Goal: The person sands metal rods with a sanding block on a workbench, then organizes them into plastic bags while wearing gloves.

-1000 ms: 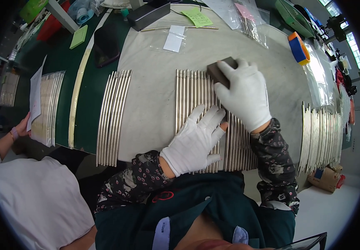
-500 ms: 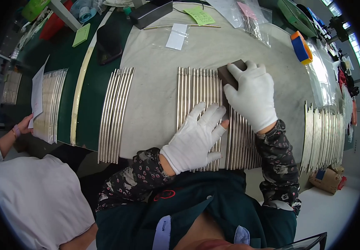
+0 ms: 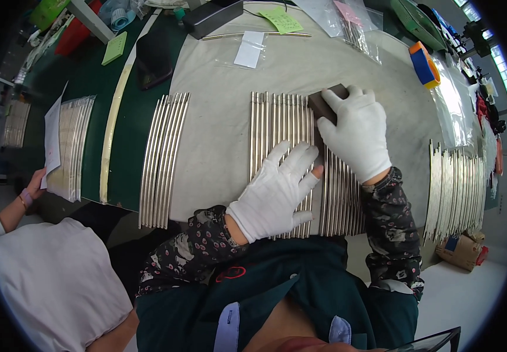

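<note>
My left hand (image 3: 275,192), in a white glove with a bare thumb tip, lies with spread fingers on a row of shiny metal rods (image 3: 281,120). The rods stand side by side, pointing away from me. My right hand (image 3: 359,135), also gloved, is closed around a dark brown block (image 3: 321,109) at the far end of the rods. The palm hides part of the block. Just right of my left hand, a second batch of rods (image 3: 338,202) runs out from under my right hand and wrist.
Left of me lies a smaller rod bundle (image 3: 164,161); thinner rods (image 3: 454,190) lie at the right. Farther back are a black case (image 3: 212,19), a phone-like dark object (image 3: 153,61) and a tape roll (image 3: 424,66). A co-worker's hand (image 3: 36,183) holds paper by bagged rods (image 3: 71,149).
Almost nothing differs. Both hands keep their places on the rods and the block, and the whole view has shifted very slightly.
</note>
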A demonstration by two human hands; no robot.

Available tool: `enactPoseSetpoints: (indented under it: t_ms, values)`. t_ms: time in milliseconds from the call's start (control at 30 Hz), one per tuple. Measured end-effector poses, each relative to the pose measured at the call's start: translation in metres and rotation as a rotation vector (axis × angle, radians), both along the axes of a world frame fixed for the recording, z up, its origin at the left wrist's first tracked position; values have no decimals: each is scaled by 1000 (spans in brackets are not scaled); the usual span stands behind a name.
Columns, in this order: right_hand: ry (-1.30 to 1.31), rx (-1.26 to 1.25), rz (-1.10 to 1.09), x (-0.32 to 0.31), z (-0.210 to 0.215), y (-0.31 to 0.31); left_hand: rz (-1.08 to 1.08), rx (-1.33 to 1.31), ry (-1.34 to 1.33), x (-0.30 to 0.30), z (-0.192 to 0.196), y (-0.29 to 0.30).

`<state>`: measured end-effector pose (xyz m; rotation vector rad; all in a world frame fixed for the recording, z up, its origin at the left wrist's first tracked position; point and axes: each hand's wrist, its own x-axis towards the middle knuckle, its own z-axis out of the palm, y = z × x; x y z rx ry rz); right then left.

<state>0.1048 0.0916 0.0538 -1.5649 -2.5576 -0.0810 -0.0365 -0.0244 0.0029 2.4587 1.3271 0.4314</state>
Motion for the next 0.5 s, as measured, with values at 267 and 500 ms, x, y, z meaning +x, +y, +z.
enactPoseSetpoints:
  t_ms: [267, 500]
  values:
    - [207, 262, 112, 43, -16, 5, -2, 30, -88, -7, 5, -3]
    - [330, 54, -75, 98, -16, -15, 99, -41, -5, -45, 7, -17]
